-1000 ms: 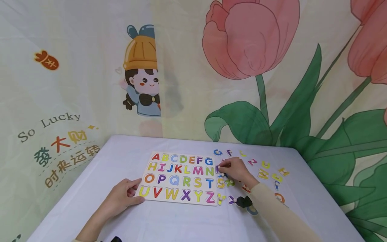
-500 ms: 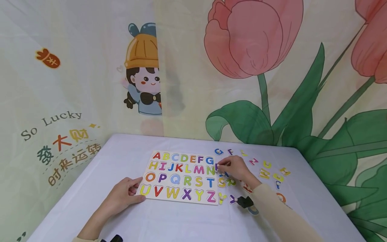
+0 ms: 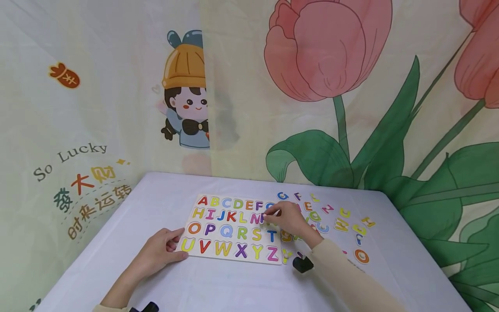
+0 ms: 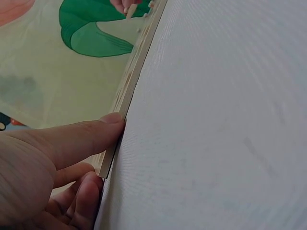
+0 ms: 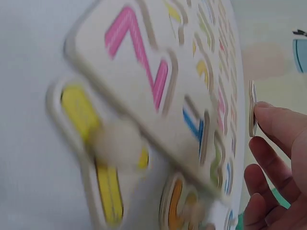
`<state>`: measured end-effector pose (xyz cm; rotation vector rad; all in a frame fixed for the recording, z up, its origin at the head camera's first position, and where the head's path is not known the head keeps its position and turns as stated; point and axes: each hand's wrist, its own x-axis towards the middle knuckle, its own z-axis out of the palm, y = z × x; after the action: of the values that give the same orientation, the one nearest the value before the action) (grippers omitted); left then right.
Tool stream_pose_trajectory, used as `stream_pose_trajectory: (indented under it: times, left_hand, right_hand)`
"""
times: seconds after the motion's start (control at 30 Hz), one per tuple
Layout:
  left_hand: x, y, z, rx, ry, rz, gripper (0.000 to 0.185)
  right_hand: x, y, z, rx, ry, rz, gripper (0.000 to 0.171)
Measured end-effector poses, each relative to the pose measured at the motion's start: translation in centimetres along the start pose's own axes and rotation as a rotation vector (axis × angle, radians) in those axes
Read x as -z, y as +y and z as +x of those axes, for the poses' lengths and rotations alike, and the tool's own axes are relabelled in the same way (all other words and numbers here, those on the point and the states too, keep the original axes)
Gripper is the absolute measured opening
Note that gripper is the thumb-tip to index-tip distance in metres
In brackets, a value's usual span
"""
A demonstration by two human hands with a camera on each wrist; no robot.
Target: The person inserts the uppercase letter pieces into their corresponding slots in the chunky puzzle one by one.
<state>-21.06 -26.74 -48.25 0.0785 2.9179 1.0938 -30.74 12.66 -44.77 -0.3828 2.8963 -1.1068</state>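
A wooden alphabet puzzle board [image 3: 230, 259] lies on the white table, its printed letters A to Z facing up. My left hand [image 3: 157, 251] grips the board's near left corner, thumb on the edge [image 4: 72, 139] and fingers curled beside it. My right hand [image 3: 270, 215] hovers over the right end of the board's second row, near the N. It pinches a small flat letter piece [image 5: 252, 115], seen edge-on; I cannot tell which letter. The pink Z [image 5: 139, 52] and the board's corner show in the right wrist view.
Several loose letter pieces lie right of the board, among them a blue G [image 3: 282, 196], an orange O [image 3: 361, 255] and a yellow Y [image 5: 91, 143] with a white knob. A printed cloth backdrop hangs close behind the table. The table's edges run left and right.
My right hand has moved left from the loose letters to above the board, carrying the pinched piece. Letters it covered now show. The left hand has stayed on the corner.
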Motion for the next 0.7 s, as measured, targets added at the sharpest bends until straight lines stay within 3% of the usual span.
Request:
stream_pose_trajectory:
  times: [0.17, 0.7]
  left_hand:
    - [-0.1, -0.2, -0.1, -0.022, 0.004, -0.016, 0.085]
    - [0.1, -1.0, -0.1, -0.045, -0.007, 0.005, 0.086]
  right_hand:
    - [-1.7, -1.7, 0.1, 0.049, -0.024, 0.01, 0.008]
    - [-6.9, -7.6, 0.3, 0.09, -0.089, 0.104, 0.006]
